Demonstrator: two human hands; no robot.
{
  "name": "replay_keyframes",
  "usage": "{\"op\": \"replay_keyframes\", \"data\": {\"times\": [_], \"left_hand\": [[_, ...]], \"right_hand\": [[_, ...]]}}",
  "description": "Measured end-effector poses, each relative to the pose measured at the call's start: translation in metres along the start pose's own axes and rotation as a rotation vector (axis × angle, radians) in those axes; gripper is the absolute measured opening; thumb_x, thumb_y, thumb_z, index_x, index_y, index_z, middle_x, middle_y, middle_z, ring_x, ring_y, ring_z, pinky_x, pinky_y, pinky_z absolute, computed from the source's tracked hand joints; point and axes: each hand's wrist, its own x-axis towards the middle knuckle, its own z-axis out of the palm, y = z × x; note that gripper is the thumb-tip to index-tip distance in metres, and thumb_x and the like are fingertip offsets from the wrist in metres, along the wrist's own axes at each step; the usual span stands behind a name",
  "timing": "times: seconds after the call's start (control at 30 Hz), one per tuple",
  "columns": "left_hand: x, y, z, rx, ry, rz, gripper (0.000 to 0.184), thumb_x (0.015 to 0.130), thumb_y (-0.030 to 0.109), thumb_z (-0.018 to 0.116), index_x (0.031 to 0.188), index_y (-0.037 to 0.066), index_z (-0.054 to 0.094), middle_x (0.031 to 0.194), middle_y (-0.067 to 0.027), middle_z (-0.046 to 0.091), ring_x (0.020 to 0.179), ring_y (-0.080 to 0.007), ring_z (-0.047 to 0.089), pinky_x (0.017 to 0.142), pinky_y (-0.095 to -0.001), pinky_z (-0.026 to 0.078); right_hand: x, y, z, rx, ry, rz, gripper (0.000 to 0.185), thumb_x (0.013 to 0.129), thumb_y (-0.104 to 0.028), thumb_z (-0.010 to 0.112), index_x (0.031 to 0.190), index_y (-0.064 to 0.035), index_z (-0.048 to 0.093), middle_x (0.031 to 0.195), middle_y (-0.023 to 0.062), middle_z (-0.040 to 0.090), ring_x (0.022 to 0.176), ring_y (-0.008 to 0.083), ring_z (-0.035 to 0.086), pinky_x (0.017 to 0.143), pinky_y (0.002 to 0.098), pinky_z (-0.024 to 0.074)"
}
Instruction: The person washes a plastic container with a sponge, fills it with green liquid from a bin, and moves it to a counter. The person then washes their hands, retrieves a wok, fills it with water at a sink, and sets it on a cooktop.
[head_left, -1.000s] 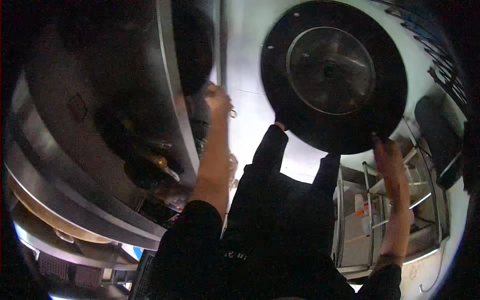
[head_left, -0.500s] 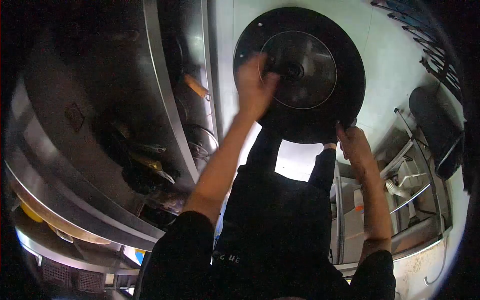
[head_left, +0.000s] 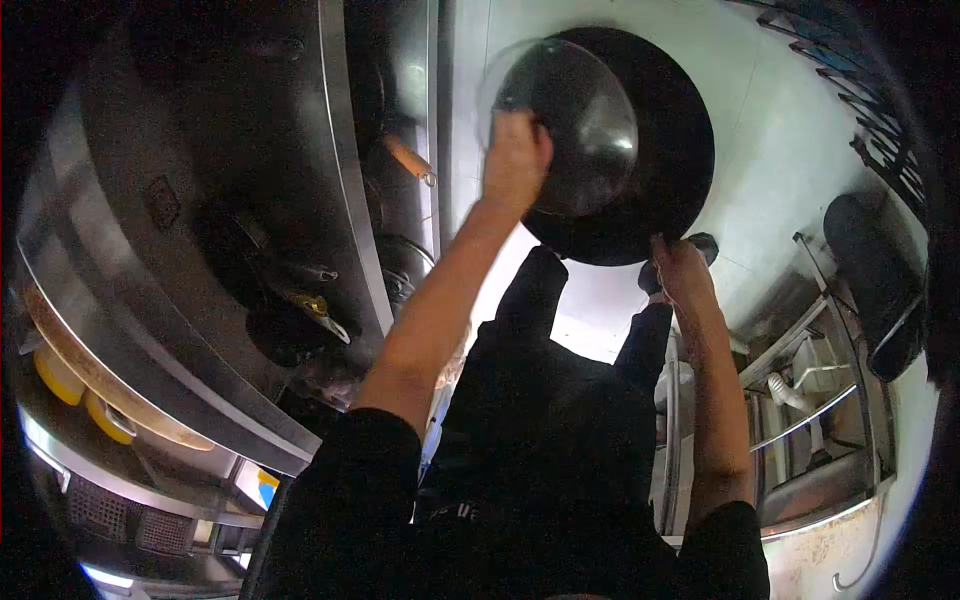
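A large round black pan [head_left: 675,140] is held out over the pale floor. My right hand [head_left: 683,270] grips its near right rim, the thumb on top. My left hand [head_left: 516,160] has its fingers closed on the knob of a round glass lid [head_left: 590,135]. The lid overlaps the left part of the pan and sticks out past its left edge. Whether the lid touches the pan cannot be told.
At the left runs a long metal counter [head_left: 345,150] with dark pans and utensils. An orange-brown handle [head_left: 408,158] lies beyond its edge. A metal rack [head_left: 870,400] stands at the right, near a black elongated object [head_left: 870,285].
My left hand came from the counter side to the lid's knob and has now shifted the lid left, off the pan's centre. The pan, in my right hand, has moved left.
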Motion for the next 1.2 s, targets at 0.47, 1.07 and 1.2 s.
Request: {"op": "replay_keyframes", "data": {"times": [0.47, 1.07, 1.2], "left_hand": [[0.063, -0.152, -0.041, 0.4, 0.376, -0.382, 0.03, 0.091, 0.024, 0.041, 0.109, 0.0, 0.045, 0.096, -0.0271, 0.054, 0.081, -0.0459, 0.058, 0.072, -0.052, 0.049], [0.123, -0.302, -0.038, -0.01, 0.142, -0.929, 0.044, 0.088, 0.033, 0.045, 0.12, 0.003, 0.051, 0.119, -0.0222, 0.051, 0.111, -0.0356, 0.05, 0.087, -0.0477, 0.042], [0.11, -0.286, -0.036, -0.031, 0.163, -0.995, 0.049, 0.089, 0.038, 0.044, 0.123, 0.004, 0.049, 0.123, -0.0215, 0.048, 0.115, -0.0364, 0.046, 0.091, -0.0495, 0.04]], "right_hand": [[-0.024, 0.069, -0.025, 0.539, -0.03, 0.314, 0.031, 0.078, -0.03, 0.071, 0.068, -0.0081, 0.052, 0.05, -0.0022, 0.042, 0.035, 0.0074, 0.038, 0.031, 0.0244, 0.0295], [-0.058, 0.152, 0.001, 0.39, -0.244, 0.534, 0.036, 0.073, -0.023, 0.075, 0.099, -0.0038, 0.059, 0.09, 0.003, 0.059, 0.066, 0.0104, 0.055, 0.053, 0.0296, 0.0465], [-0.095, 0.184, 0.005, 0.962, -0.128, 0.266, 0.039, 0.074, -0.029, 0.075, 0.099, -0.0057, 0.057, 0.076, 0.0042, 0.059, 0.053, 0.0102, 0.052, 0.041, 0.0251, 0.0435]]}}
